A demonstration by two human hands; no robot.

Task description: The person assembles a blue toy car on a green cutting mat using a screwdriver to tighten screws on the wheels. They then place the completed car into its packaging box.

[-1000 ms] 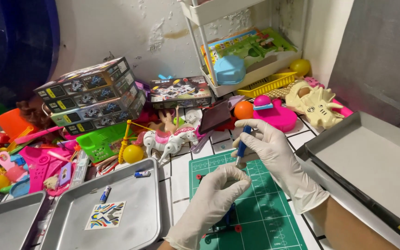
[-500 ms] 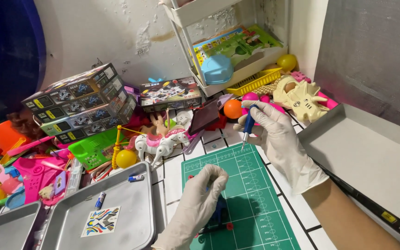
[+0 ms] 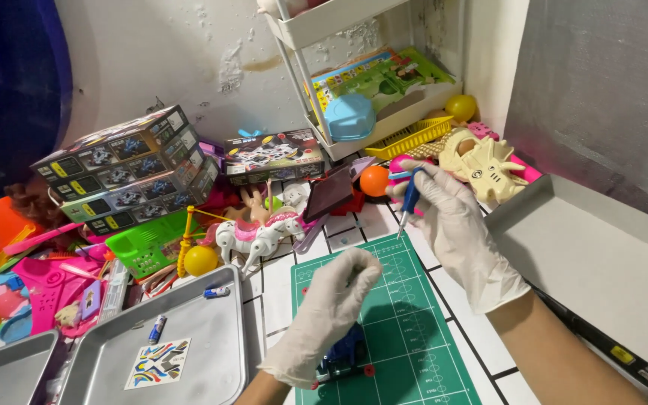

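Fingers of right hand (image 3: 455,225) pinch blue screwdriver (image 3: 409,196); left hand (image 3: 328,311) half hides toy car (image 3: 345,358) (grip unclear).

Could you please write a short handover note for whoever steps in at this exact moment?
Left hand: gloved, resting on the small blue toy car, which sits at the near edge of the green cutting mat.
Right hand: gloved, raised over the far end of the mat, holding a blue screwdriver tip down, clear of the car.
Metal tray to the left holds a sticker sheet and two small batteries.
Done: cannot tell whether any screws are out; the hand hides most of the car.
Left: the screwdriver has not yet met the car.
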